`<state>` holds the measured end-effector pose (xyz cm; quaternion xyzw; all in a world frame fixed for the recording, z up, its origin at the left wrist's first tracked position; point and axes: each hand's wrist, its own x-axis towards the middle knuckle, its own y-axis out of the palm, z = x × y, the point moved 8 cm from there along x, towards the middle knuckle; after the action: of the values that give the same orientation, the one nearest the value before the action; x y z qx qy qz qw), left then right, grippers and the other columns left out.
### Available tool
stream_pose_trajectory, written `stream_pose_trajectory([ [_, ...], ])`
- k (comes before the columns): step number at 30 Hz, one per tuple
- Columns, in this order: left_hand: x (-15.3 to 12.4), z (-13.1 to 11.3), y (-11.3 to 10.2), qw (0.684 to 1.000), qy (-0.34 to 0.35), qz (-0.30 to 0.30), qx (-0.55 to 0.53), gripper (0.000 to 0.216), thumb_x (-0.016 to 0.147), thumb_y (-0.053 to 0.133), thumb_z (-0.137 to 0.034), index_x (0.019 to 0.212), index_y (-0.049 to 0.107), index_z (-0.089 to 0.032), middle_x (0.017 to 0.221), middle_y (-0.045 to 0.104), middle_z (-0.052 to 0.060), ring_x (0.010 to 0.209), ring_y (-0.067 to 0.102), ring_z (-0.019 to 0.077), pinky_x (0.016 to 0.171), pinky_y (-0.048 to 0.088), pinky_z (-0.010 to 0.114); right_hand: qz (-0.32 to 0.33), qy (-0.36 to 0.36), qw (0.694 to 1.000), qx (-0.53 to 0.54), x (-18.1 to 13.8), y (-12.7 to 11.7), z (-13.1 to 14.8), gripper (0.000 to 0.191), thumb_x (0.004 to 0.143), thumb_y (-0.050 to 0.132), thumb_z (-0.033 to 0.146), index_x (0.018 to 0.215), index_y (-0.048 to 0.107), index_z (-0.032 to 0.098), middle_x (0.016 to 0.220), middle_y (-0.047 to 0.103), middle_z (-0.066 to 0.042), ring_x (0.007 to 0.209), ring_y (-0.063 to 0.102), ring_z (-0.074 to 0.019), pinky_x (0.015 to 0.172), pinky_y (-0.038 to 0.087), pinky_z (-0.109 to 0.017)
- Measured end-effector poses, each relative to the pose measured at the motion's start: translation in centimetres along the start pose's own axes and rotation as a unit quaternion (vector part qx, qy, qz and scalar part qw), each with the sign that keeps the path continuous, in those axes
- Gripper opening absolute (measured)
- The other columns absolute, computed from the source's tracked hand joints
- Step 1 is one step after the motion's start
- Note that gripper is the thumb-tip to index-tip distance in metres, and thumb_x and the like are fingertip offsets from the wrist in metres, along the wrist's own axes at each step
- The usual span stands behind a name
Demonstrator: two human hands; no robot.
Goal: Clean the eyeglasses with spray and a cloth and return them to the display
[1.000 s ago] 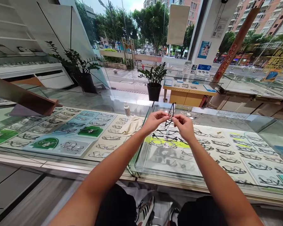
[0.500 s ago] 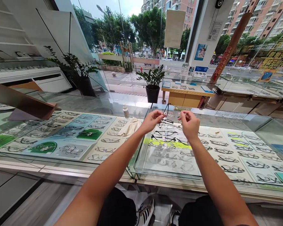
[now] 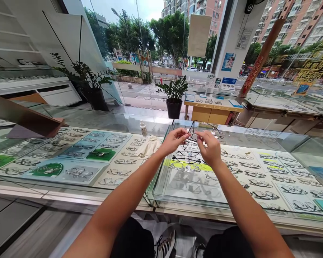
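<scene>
Above the glass counter, my left hand (image 3: 176, 139) pinches a pair of dark-framed eyeglasses (image 3: 193, 126), with one thin temple pointing upward. My right hand (image 3: 210, 147) is closed in a pinch close beside the left, its fingertips at the frame. What lies between those right fingertips is too small to make out. Under the hands, rows of eyeglasses (image 3: 187, 158) lie inside the display case, some over a yellow strip. To the left of my left hand, a cream cloth (image 3: 148, 146) lies crumpled on the glass, and a small white bottle (image 3: 143, 128) stands upright behind it.
The glass display counter (image 3: 161, 209) runs across in front of me, with more eyeglasses on both sides. A brown slanted board (image 3: 24, 114) juts over its left part. Beyond stand potted plants (image 3: 174, 107) and a wooden table (image 3: 214, 111) by the window.
My right hand has moved left and slightly down, bringing its fingertips to the eyeglasses in my left hand. The left hand has barely shifted. The cloth and bottle are unmoved.
</scene>
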<state>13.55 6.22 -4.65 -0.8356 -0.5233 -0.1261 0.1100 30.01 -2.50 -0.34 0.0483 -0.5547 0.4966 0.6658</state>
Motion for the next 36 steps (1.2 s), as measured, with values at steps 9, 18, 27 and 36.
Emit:
stream_pose_trajectory([
  [9,-0.2,-0.6,0.5,1.000,0.011,0.012,0.025,0.048,0.087,0.083,-0.063,0.097,0.070,-0.018,0.099,0.068,0.006,0.091,0.064,0.0172,0.077,0.062,0.030,0.031,-0.034,0.995,-0.086,0.1,0.4,0.5,0.030,0.109,0.053,0.028,0.122,0.080,0.024,0.111,0.079,-0.010,0.104,0.070,-0.0278,0.090,0.048,-0.041],
  [18,-0.3,-0.6,0.6,0.999,0.016,0.008,0.037,0.048,0.088,0.082,-0.063,0.098,0.071,-0.018,0.100,0.070,0.007,0.091,0.065,0.0175,0.076,0.063,0.031,0.032,-0.030,0.992,-0.115,0.0,0.8,0.2,0.026,0.107,0.057,0.029,0.121,0.078,0.022,0.112,0.078,-0.011,0.104,0.068,-0.0294,0.091,0.047,-0.043],
  [27,0.2,-0.1,-1.7,0.995,0.002,-0.093,-0.020,0.056,0.078,0.088,-0.068,0.096,0.070,-0.019,0.108,0.076,0.010,0.099,0.069,0.0214,0.077,0.064,0.033,-0.015,0.020,0.988,-0.152,-0.2,0.2,-1.5,0.023,0.104,0.059,0.030,0.106,0.080,0.020,0.125,0.073,-0.017,0.115,0.064,-0.0349,0.099,0.049,-0.049],
  [36,0.2,-0.6,-3.1,0.987,0.013,-0.151,-0.057,0.059,0.072,0.092,-0.069,0.097,0.070,-0.020,0.104,0.074,0.008,0.097,0.067,0.0210,0.080,0.066,0.036,0.058,0.104,0.984,-0.134,-1.1,1.9,-3.8,0.036,0.103,0.057,0.032,0.069,0.068,0.025,0.076,0.077,-0.007,0.075,0.068,-0.0238,0.123,0.039,-0.057],
])
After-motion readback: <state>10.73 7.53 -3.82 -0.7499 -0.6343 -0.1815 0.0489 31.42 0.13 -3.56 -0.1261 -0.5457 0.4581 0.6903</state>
